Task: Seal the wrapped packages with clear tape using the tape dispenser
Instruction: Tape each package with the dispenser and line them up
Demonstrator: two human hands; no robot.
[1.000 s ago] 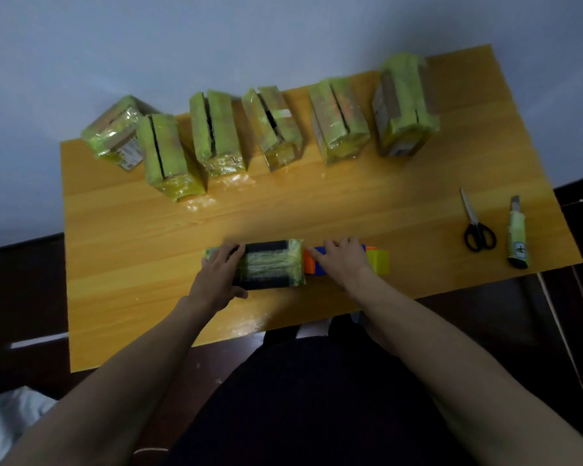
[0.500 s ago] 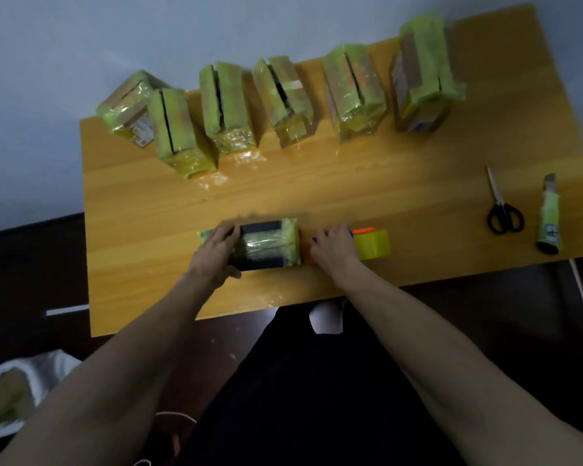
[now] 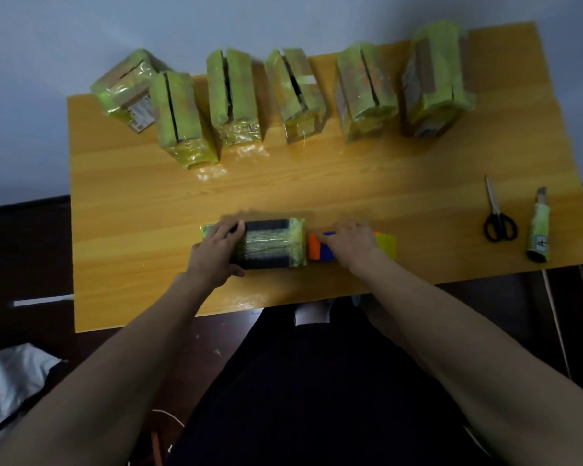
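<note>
The left hand still grips the wrapped package near the tabletop front edge; the right hand, curled around the tape dispenser, has brought it against the package's right end again.

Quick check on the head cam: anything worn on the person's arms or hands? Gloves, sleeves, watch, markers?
Nothing worn that shows. The left hand and right hand are bare, with no gloves, rings or markers visible. Both forearms are bare up to the frame edge: no sleeves, watch, straps or cables. Only dark clothing shows, on the lap below the table edge.
</note>
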